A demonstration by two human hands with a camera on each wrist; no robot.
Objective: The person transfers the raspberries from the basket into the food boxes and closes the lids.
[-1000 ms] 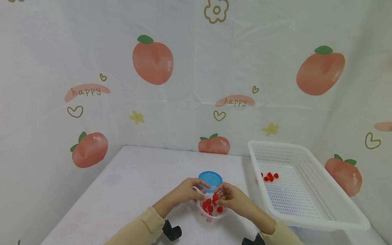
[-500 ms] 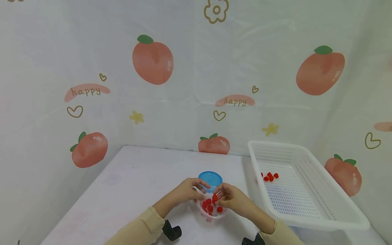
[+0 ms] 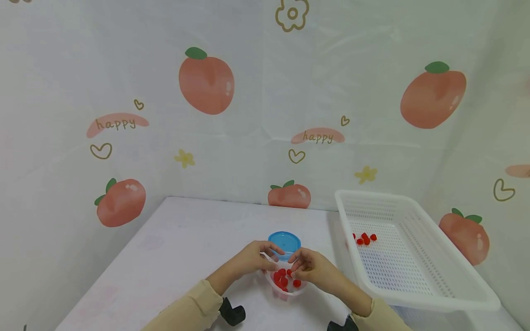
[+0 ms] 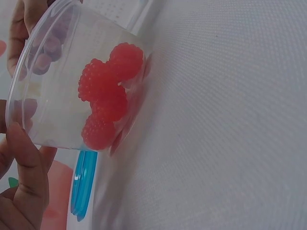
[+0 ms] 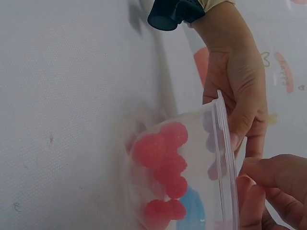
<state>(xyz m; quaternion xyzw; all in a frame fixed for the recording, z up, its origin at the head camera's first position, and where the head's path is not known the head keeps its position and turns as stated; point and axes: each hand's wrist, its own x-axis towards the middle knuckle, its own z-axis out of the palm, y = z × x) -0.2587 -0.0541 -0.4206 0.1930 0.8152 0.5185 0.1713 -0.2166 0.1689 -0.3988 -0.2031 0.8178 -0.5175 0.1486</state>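
The word "happy" reads in brown handwritten letters on a peach-coloured band (image 3: 118, 123) at your left, then again on a second peach-coloured band (image 3: 318, 136) nearer the middle. Both are printed on the white fabric backdrop (image 3: 248, 151) facing you, among coral-red peaches (image 3: 207, 86) with green leaves and small yellow flowers (image 3: 184, 158). Below it, your white cloth-covered table (image 3: 186, 239) shows faint pinkish patches.

Your left hand (image 3: 250, 257), coming out of a beige sleeve (image 3: 188, 305) with a black wrist mount (image 3: 232, 313), pinches the left side of the rim of a round clear plastic tub (image 4: 62, 103) between thumb and fingers. The tub sits mouth up near the middle, with pebbly red raspberry-shaped pieces (image 3: 284, 281) gathered over its bottom. Just beyond it is a round blue plastic lid (image 3: 284, 240). Your right hand (image 3: 316, 269) hangs over the tub's right side, fingers loosely bent, thumb and index slightly parted — it grips nothing that can be made out, and a red piece lies just beside the fingertips.

Farther right, well apart from the tub, is a white rectangular perforated plastic basket (image 3: 430, 301); a small cluster of red pieces (image 3: 366, 241) lies on its floor near the left wall — one partly hidden by the rim.
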